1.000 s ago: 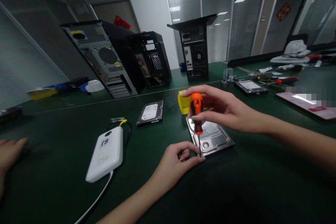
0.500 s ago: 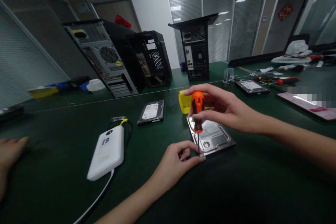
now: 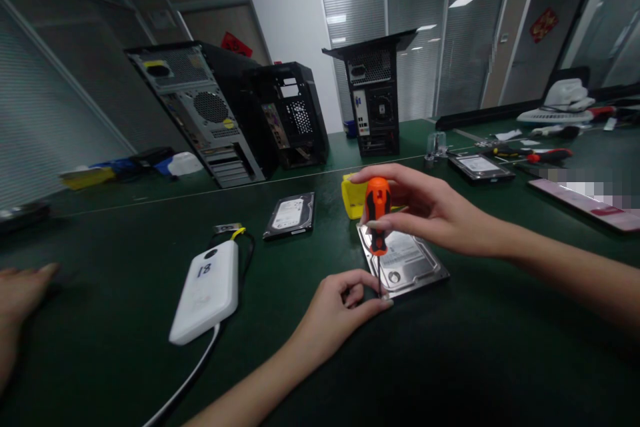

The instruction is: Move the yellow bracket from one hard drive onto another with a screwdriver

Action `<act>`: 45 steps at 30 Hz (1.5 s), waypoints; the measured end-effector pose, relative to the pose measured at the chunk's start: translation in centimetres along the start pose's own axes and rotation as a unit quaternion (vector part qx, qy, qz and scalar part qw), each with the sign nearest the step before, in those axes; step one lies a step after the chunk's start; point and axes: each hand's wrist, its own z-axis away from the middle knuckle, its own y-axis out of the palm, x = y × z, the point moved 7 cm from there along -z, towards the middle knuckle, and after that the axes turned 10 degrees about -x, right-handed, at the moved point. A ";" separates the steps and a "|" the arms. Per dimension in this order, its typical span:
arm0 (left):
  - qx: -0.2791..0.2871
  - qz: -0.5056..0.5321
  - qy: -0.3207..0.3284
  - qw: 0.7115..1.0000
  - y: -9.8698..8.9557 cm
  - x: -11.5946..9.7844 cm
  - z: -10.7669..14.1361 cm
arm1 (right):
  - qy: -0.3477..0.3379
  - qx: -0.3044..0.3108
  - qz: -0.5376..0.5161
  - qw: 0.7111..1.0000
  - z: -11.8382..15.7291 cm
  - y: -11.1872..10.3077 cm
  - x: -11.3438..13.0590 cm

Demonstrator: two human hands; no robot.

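Observation:
An orange-and-black screwdriver (image 3: 378, 203) stands nearly upright in my right hand (image 3: 435, 210), whose thumb and fingers wrap round its handle. Its thin shaft runs down to the near-left corner of a silver hard drive (image 3: 415, 260) lying on the table. At that corner my left hand (image 3: 340, 300) is closed, thumb and forefinger pinching the drive's edge on either side of the screwdriver tip. Any screw under the tip is too small to make out. Just behind the drive is a yellow plastic piece (image 3: 353, 197), partly hidden by my right hand.
Another hard drive (image 3: 290, 215) and a white power bank (image 3: 207, 290) with a cable lie to the left. Computer cases (image 3: 377, 100) stand behind. At right are a third drive (image 3: 480, 165), pliers (image 3: 547, 155) and a phone (image 3: 590, 203). Another person's hand (image 3: 25, 290) rests far left.
Both hands and the screwdriver hold nearly the same place on the drive. The whole view has shifted very slightly.

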 end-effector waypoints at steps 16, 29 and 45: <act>0.002 -0.013 -0.003 1.000 0.0 0.1 0.0 | -0.007 -0.011 -0.005 1.000 0.1 -0.1 -0.2; 0.006 -0.012 0.007 1.000 0.1 0.1 -0.1 | -0.014 -0.036 0.005 0.999 0.0 -0.3 -0.5; 0.005 0.017 -0.014 1.000 0.1 0.1 -0.1 | -0.041 -0.073 0.033 0.996 0.2 0.1 -0.4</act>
